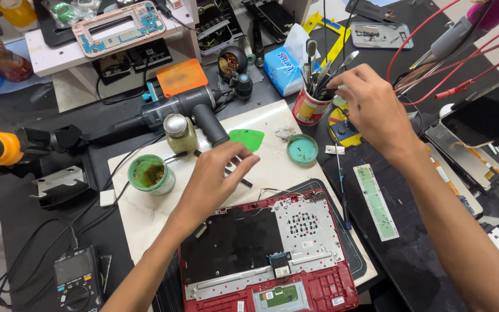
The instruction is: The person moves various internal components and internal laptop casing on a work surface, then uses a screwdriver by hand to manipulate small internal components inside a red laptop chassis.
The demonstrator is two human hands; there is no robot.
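My right hand reaches to the red and yellow tool cup at the back of the mat. Its fingertips pinch a dark tool handle among several tools standing in the cup. My left hand hovers flat, fingers out and holding nothing, over the white mat. It is just above a thin black tool lying there. In front of both hands lies an opened red laptop base, its black inner cover and metal plate exposed.
A green pick, a teal lid, a green paste jar and a small capped bottle sit on the mat. A grey handheld blower lies behind. A multimeter is at front left; red leads and a dark screen at right.
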